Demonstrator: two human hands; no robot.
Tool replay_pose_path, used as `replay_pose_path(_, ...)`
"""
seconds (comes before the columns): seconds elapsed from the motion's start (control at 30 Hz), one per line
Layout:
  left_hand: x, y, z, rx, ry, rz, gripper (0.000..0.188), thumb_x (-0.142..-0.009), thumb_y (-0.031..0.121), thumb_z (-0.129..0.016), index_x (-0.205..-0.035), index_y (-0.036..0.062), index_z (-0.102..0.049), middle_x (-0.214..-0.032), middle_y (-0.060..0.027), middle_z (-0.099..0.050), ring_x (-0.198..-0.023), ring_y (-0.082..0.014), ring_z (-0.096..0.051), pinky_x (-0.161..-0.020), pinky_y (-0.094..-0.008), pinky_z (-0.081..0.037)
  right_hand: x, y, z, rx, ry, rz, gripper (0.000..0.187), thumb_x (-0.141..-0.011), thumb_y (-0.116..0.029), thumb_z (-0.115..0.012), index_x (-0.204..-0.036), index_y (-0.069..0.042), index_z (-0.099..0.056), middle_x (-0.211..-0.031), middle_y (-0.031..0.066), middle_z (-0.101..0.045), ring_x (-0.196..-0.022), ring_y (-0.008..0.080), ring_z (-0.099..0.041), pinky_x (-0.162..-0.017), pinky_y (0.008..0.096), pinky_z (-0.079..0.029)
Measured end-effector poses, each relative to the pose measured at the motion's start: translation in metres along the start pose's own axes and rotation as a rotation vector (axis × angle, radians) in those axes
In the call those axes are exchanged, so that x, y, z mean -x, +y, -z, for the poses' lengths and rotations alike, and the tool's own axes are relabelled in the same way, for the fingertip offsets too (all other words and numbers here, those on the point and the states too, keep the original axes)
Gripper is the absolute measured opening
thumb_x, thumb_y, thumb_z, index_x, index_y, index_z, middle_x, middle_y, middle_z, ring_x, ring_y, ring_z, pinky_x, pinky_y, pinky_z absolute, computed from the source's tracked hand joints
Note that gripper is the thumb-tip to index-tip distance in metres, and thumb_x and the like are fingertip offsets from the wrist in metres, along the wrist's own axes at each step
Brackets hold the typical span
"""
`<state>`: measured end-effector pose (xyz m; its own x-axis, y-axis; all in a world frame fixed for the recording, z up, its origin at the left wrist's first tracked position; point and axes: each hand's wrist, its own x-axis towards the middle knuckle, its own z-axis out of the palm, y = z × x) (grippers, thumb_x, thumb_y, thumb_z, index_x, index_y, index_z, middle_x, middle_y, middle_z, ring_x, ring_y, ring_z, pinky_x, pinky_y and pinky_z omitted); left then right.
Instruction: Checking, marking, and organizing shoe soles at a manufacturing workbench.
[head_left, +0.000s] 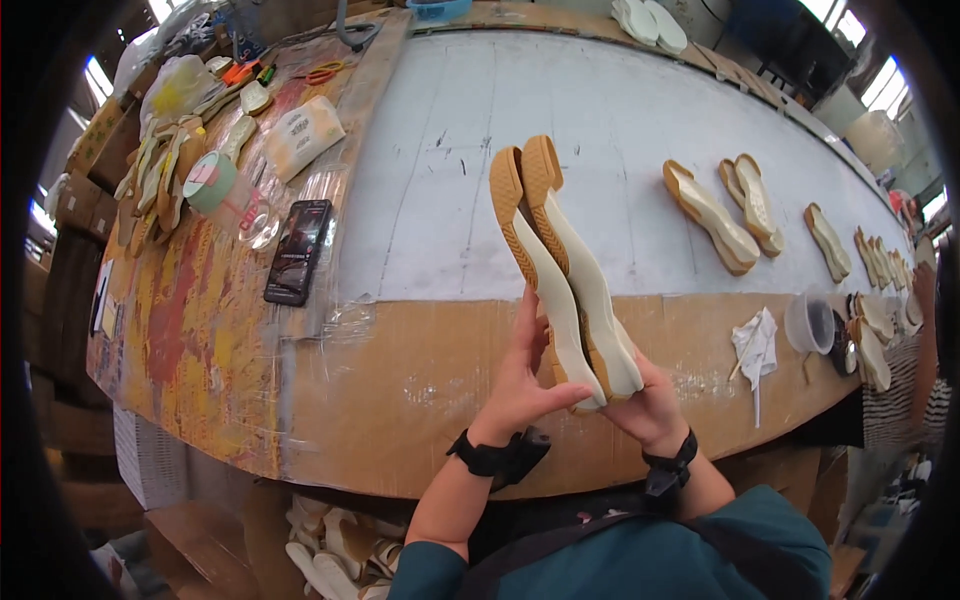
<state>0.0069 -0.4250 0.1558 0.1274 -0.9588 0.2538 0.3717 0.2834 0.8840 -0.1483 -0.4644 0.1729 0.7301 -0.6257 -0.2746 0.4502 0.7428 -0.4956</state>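
Shoe soles, one cream-and-tan pair set side by side, are held up over the near middle of the bench, with their tan treaded ends pointed to the far side. Their near ends are gripped by both hands: the left hand is wrapped around the left side with its thumb laid across the near end, and the right hand is closed around the near right side. Some fingers are hidden behind the soles, so their exact spread can't be told. A brown cardboard sheet is laid along the near edge, and a white work surface is spread beyond it. More loose soles are scattered off to the right. Near right, a white rag has been left just beside a clear plastic tub. Over on the left, a black smartphone is parked with its screen lit, near a mint-lidded bottle, and a bunch of soles is piled farther left.
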Motion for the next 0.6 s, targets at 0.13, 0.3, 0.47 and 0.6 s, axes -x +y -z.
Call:
replay_pose_path(0.13,0.001,-0.004,0.004,0.057,0.085,-0.046,0.123,-0.05,0.052,-0.076,-0.137,0.0127,0.002,-0.137,-0.0083,-0.021,-0.125,-0.0219,-0.025,-0.101,-0.0364,-0.02,0.001,-0.002,-0.008,0.004,-0.01,-0.064,0.051,-0.087,-0.024,-0.043,-0.132,-0.01,-0.022,-0.129,0.0089,-0.036,-0.115,0.0249,-0.04,-0.092,0.0464,-0.035)
replay_pose_path(0.3,-0.004,0.001,-0.005,0.087,0.109,-0.041,0.123,-0.048,0.062,-0.069,-0.137,0.0136,0.002,-0.139,-0.0075,-0.016,-0.126,-0.0218,-0.023,-0.101,-0.0364,-0.022,0.004,-0.003,-0.015,-0.062,-0.006,-0.109,0.051,-0.088,-0.026,-0.042,-0.133,-0.013,-0.022,-0.13,0.008,-0.035,-0.118,0.0243,-0.038,-0.092,0.0479,-0.035)
replay_pose_path(0.47,-0.003,0.003,-0.005,0.126,0.107,0.008,0.121,-0.051,0.062,-0.069,-0.137,0.0137,0.002,-0.139,-0.007,-0.016,-0.126,-0.0216,-0.022,-0.101,-0.0362,-0.023,0.008,0.001,-0.015,-0.08,0.005,-0.076,0.051,-0.087,-0.024,-0.044,-0.132,-0.012,-0.023,-0.129,0.0078,-0.035,-0.117,0.0236,-0.038,-0.092,0.0468,-0.036)
replay_pose_path(0.6,-0.003,-0.002,-0.003,0.101,0.073,0.003,0.114,-0.058,0.054,-0.071,-0.137,0.012,0.0,-0.137,-0.0069,-0.019,-0.125,-0.022,-0.024,-0.101,-0.0359,-0.023,0.007,-0.016,-0.016,0.219,0.073,0.1,0.055,-0.082,-0.013,-0.051,-0.131,-0.009,-0.025,-0.124,0.0087,-0.04,-0.114,0.0213,-0.04,-0.091,0.0394,-0.037)
